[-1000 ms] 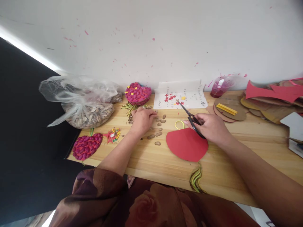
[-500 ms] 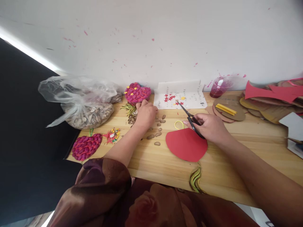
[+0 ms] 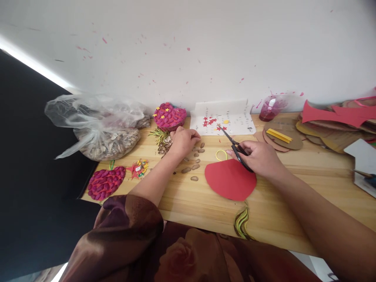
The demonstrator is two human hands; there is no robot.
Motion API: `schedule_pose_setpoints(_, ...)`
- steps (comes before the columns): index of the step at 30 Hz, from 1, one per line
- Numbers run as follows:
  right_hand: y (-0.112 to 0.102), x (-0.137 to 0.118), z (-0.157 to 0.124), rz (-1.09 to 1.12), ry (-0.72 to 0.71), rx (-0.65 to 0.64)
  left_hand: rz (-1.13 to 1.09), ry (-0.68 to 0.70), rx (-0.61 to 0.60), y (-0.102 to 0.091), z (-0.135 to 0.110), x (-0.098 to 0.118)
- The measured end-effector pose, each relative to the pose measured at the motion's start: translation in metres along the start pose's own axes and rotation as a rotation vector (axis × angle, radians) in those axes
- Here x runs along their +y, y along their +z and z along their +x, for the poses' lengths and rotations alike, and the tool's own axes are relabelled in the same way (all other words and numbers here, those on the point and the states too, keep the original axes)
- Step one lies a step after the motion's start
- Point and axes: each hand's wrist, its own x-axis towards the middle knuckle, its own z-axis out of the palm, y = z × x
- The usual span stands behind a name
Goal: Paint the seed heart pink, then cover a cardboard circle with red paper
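My right hand (image 3: 260, 156) grips a pair of black-handled scissors (image 3: 233, 144), blades pointing up and left over the wooden table. Below it lies a red rounded paper shape (image 3: 230, 180) with a yellow cord loop (image 3: 221, 155) at its top and a green, yellow and brown tassel (image 3: 242, 222) at its bottom. My left hand (image 3: 183, 141) hovers at the loose peanuts (image 3: 194, 178), its fingers curled and closed; anything between them is hidden. Beside it are a pile of peanut shells (image 3: 164, 146) and a magenta shell-covered piece (image 3: 169, 117) with yellow stars.
A plastic bag of peanut shells (image 3: 108, 143) stands at the left. Before it lie another magenta piece (image 3: 106, 183) and colourful scraps (image 3: 140, 169). Small red stars (image 3: 210, 122) lie on white paper (image 3: 237, 111). Right are a dye cup (image 3: 272, 107) and cardboard shapes (image 3: 320, 135).
My left hand has moved slightly right and toward me, away from the starred magenta piece. My right hand keeps the scissors in nearly the same place. The view shifts slightly.
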Motion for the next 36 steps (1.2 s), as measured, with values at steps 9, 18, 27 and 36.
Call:
schedule_pose_setpoints(9,0.000,0.000,-0.001,0.004,0.015,-0.006,0.046,0.044,0.041,0.000,-0.004,-0.003)
schedule_pose_setpoints(18,-0.001,-0.001,-0.001,-0.005,-0.008,0.012,0.046,0.040,0.182,-0.022,0.000,-0.022)
schedule_pose_setpoints(27,0.001,0.002,0.000,0.010,-0.014,0.010,0.266,0.200,0.027,-0.003,-0.007,-0.013)
schedule_pose_setpoints(36,-0.001,-0.002,0.000,-0.013,-0.017,0.012,0.309,0.202,0.021,0.003,-0.002,-0.014)
